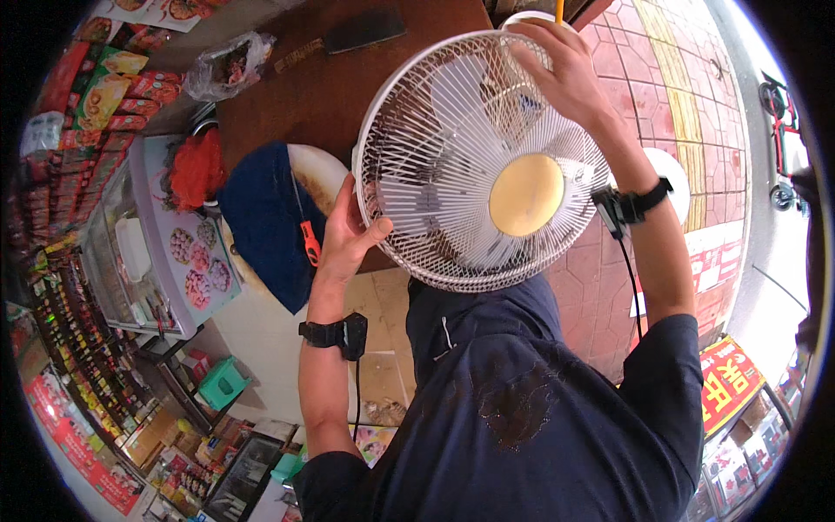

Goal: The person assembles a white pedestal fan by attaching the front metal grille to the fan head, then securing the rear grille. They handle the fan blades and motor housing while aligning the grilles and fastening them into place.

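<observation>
An electric fan point(526, 196) with a white wire guard and a round yellow centre cap stands tilted in front of me, above my lap. My left hand point(348, 233) grips the guard's rim at its lower left, thumb in front and fingers partly hidden behind. Over the upper right rim curls my right hand point(565, 74), its fingers pressed to the guard wires. White blades show through the wires. Left of my left hand, a screwdriver point(310, 242) with a red handle lies on a dark blue cloth point(261, 217), which is draped over a round, stained whitish surface point(315, 174).
A brown wooden table point(296, 96) stands ahead, bearing a dark flat object point(365, 30) and a plastic bag point(228, 68). A red mesh bag point(197, 170) and a display freezer point(139, 252) are at the left. Red paving point(600, 287) extends to the right, by a white round object point(670, 187).
</observation>
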### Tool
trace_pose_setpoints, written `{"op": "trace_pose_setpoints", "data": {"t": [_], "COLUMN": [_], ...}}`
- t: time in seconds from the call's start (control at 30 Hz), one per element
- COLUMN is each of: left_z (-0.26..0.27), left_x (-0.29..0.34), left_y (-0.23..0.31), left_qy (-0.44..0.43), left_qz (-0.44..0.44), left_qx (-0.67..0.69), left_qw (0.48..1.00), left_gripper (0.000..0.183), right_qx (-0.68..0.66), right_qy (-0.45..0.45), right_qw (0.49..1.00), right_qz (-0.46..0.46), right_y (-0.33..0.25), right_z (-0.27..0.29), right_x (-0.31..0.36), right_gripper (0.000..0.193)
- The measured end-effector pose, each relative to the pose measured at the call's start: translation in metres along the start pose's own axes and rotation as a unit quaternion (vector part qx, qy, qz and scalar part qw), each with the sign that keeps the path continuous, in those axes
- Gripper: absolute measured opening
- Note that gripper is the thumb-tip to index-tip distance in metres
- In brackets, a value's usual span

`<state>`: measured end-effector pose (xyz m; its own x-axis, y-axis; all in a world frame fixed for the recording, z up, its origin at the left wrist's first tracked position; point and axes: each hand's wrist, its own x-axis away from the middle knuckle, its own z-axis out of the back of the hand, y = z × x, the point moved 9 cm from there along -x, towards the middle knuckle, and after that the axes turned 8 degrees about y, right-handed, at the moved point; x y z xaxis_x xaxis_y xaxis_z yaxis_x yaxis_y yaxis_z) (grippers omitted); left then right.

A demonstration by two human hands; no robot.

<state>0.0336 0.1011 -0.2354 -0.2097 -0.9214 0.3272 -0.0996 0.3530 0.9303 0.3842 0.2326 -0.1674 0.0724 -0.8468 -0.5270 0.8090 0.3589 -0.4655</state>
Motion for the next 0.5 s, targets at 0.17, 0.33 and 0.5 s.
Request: {"op": "trace_pose_setpoints", "data": {"t": [0.17,0.33,0.5], "left_z": [-0.003,-0.001,0.011], "left_x": [0.029,0.04,0.045], "left_y": [-0.03,-0.044,-0.054], "left_qy": [0.012,0.042,0.067], "left_qz": [0.035,0.045,0.067], "left_qx": [0.041,0.031,-0.025], "left_qw": [0.998,0.998,0.995], "left_gripper": [0.095,0.087,0.086], "right_qx": [0.04,-0.337,-0.469], "right_qy": [0.072,0.081,-0.07], "right_qw": [0.984,0.796,0.575], "right_qz": [-0.161,-0.496,-0.667], "right_y": [0.053,0.068,0.02], "right_z": [0.063,0.037,-0.027], "right_x": [0.154,0.324,0.444], "right_gripper": [0.061,0.075,0.072]}}
